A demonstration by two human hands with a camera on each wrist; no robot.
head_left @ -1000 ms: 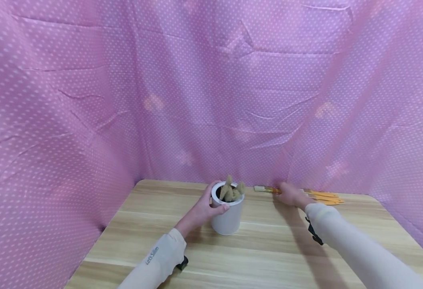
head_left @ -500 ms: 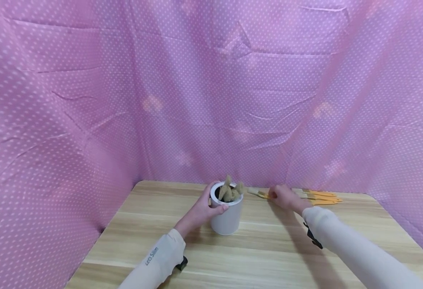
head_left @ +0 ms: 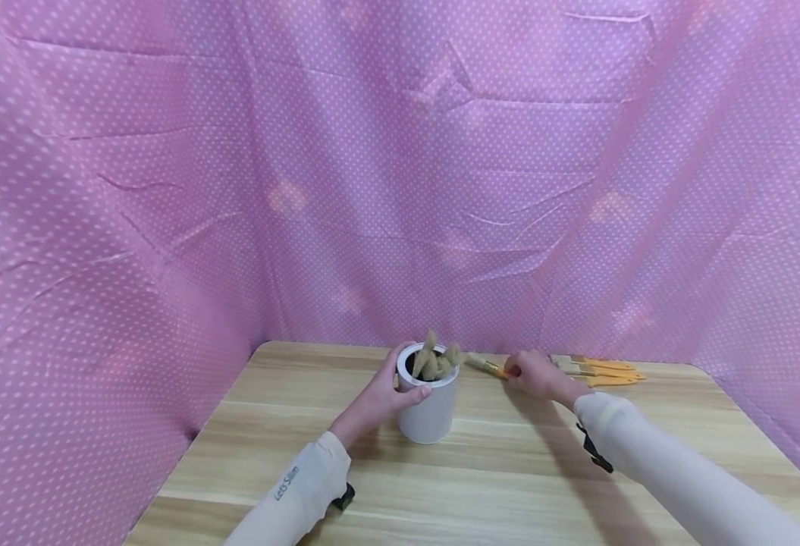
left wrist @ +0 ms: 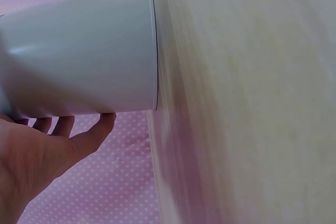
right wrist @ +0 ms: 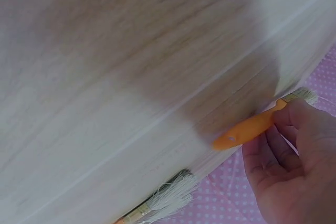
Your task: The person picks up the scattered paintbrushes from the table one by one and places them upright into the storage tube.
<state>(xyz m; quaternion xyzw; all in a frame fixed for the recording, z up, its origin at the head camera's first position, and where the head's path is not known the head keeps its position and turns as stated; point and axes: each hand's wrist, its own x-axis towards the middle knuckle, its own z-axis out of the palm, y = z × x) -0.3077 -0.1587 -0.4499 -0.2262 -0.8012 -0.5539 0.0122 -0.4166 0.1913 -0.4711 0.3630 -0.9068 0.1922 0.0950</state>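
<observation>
A white cylindrical canister [head_left: 428, 421] stands upright on the table, with several tan, fuzzy tufts [head_left: 430, 367] showing at its mouth. My left hand [head_left: 375, 402] grips it near the rim, thumb in front. In the left wrist view, the fingers lie along the canister's side. To its right, my right hand [head_left: 536, 373] pinches a paintbrush [head_left: 485, 367] whose pale bristles point left toward the canister. Thumb and fingers are around its orange handle [right wrist: 249, 130] in the right wrist view, close over the table's far edge.
Several more paintbrushes [head_left: 607, 368] with orange handles lie by the back edge, right of my right hand. Pink dotted cloth [head_left: 400, 189] hangs behind and at both sides of the wooden table [head_left: 440, 493].
My right hand has shifted slightly left with its paintbrush, away from the other brushes, and the brush has turned to slant. My left hand stays on the canister.
</observation>
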